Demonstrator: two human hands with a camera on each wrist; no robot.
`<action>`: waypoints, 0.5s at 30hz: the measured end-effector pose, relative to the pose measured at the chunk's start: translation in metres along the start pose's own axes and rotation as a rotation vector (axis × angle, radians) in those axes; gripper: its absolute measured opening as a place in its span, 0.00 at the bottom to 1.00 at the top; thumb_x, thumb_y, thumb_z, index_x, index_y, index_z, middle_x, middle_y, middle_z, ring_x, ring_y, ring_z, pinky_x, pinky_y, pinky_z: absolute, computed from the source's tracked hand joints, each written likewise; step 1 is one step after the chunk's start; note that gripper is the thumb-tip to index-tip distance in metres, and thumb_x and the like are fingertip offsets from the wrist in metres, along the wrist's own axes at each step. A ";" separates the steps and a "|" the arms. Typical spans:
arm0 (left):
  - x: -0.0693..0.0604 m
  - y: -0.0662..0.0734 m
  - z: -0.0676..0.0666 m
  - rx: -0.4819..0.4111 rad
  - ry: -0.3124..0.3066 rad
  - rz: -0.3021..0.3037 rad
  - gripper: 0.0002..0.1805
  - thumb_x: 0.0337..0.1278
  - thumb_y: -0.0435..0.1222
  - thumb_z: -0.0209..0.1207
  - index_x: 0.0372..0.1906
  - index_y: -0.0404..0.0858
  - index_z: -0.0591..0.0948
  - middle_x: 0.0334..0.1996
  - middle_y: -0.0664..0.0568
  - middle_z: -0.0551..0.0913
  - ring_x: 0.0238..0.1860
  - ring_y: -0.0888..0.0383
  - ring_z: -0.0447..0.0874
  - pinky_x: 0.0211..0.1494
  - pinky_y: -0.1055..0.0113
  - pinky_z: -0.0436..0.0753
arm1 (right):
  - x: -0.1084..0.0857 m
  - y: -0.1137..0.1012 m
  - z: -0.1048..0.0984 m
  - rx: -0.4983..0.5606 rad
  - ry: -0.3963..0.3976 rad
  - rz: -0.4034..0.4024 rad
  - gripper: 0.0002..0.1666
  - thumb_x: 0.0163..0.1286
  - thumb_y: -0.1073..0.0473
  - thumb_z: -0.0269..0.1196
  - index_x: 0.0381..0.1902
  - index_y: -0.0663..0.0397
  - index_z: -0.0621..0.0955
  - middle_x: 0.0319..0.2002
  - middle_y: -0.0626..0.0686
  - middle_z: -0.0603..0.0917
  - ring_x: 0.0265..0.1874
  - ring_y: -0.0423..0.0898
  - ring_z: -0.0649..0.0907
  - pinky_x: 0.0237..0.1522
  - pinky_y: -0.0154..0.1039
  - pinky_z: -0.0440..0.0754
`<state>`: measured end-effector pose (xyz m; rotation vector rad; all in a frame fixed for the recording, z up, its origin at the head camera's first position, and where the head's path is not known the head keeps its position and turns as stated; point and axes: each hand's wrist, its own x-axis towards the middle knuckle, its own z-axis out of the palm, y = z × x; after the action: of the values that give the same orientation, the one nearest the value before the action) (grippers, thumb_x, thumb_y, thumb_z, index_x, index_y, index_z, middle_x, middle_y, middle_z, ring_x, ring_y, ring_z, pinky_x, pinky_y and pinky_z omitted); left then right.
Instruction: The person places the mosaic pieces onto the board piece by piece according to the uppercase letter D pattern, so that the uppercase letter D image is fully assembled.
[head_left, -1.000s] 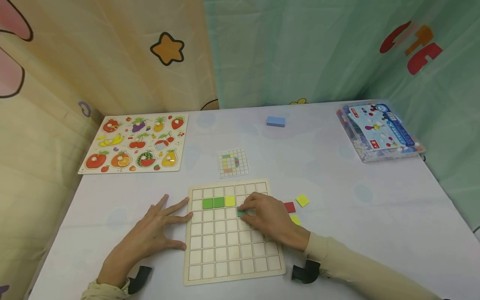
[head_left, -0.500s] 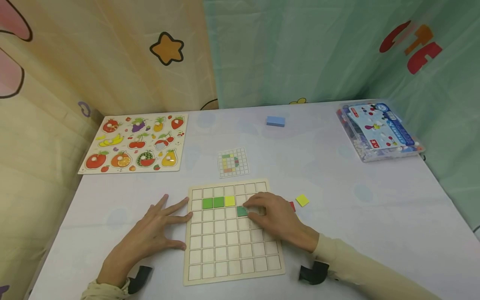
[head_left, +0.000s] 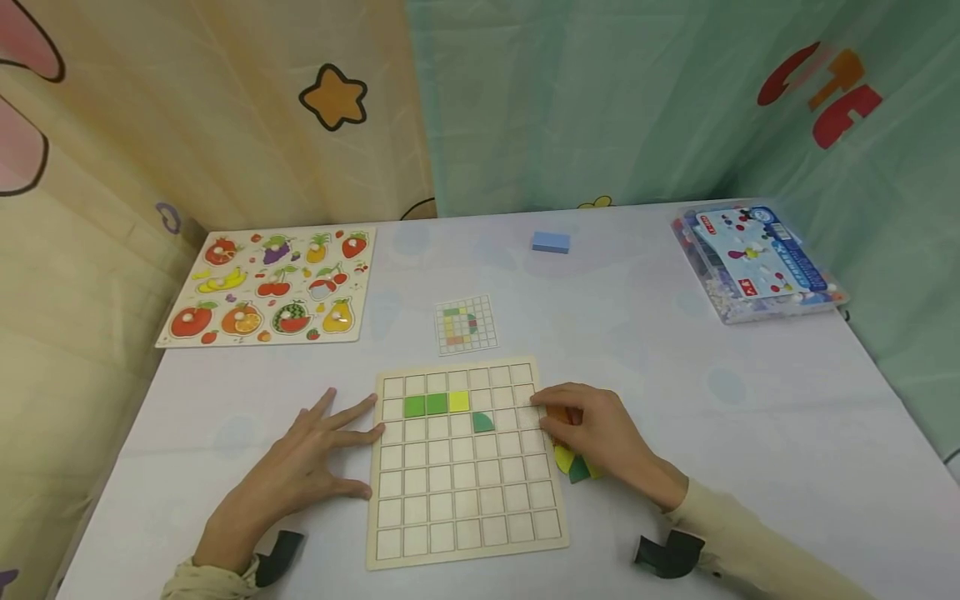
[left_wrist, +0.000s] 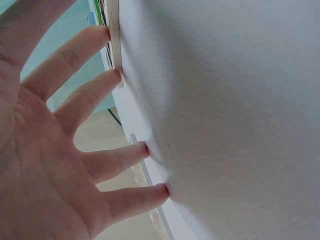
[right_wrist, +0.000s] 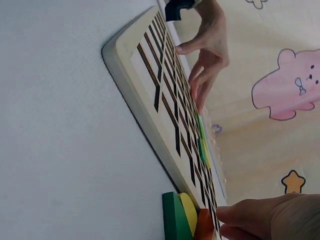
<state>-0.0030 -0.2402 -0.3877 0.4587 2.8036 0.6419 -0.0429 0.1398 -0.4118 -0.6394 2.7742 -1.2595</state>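
A wooden grid board [head_left: 467, 504] lies in the middle of the table in the head view. My left hand [head_left: 300, 462] has its fingers spread, with fingertips touching the board's left edge; the left wrist view shows other fingertips on the cloth. Two green square tiles [head_left: 426, 406] and a yellow square tile [head_left: 459, 402] form a row on the board. A green quarter-round tile [head_left: 483, 422] sits one row below, to their right. My right hand [head_left: 600, 433] is at the board's right edge, thumb and index apart, over an orange tile [right_wrist: 204, 226]. It partly covers the loose tiles.
Yellow [head_left: 564, 458] and dark green [head_left: 579, 469] loose tiles lie right of the board. Behind it is a small pattern card [head_left: 487, 312]. A fruit puzzle [head_left: 281, 279], a blue block [head_left: 551, 242] and a plastic case [head_left: 761, 258] stand farther back.
My right hand has let go of the green quarter-round tile, which stays on the board, and has moved right to the loose tiles. My left hand has stayed put.
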 end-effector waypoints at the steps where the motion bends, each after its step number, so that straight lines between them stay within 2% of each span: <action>1: 0.000 0.000 0.000 0.002 0.000 0.001 0.44 0.18 0.55 0.79 0.56 0.51 0.84 0.71 0.54 0.69 0.74 0.30 0.47 0.66 0.25 0.51 | -0.002 0.002 -0.002 0.002 0.003 0.002 0.17 0.58 0.64 0.72 0.47 0.48 0.88 0.47 0.43 0.87 0.40 0.40 0.83 0.40 0.37 0.81; 5: 0.000 0.000 0.000 0.011 0.000 0.010 0.44 0.18 0.55 0.79 0.56 0.51 0.84 0.71 0.53 0.69 0.73 0.30 0.48 0.65 0.25 0.52 | -0.008 0.011 -0.008 -0.006 0.031 0.009 0.16 0.59 0.64 0.72 0.47 0.49 0.88 0.46 0.44 0.87 0.33 0.38 0.80 0.32 0.33 0.78; 15: 0.000 0.000 -0.001 0.037 -0.002 0.009 0.44 0.18 0.56 0.79 0.56 0.51 0.84 0.71 0.53 0.69 0.73 0.29 0.48 0.65 0.25 0.53 | -0.019 0.021 -0.021 -0.109 0.077 0.074 0.16 0.55 0.65 0.74 0.43 0.49 0.89 0.41 0.42 0.87 0.26 0.38 0.74 0.26 0.31 0.73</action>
<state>-0.0033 -0.2400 -0.3872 0.4789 2.8175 0.5928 -0.0369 0.1748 -0.4153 -0.4986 2.9164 -1.1499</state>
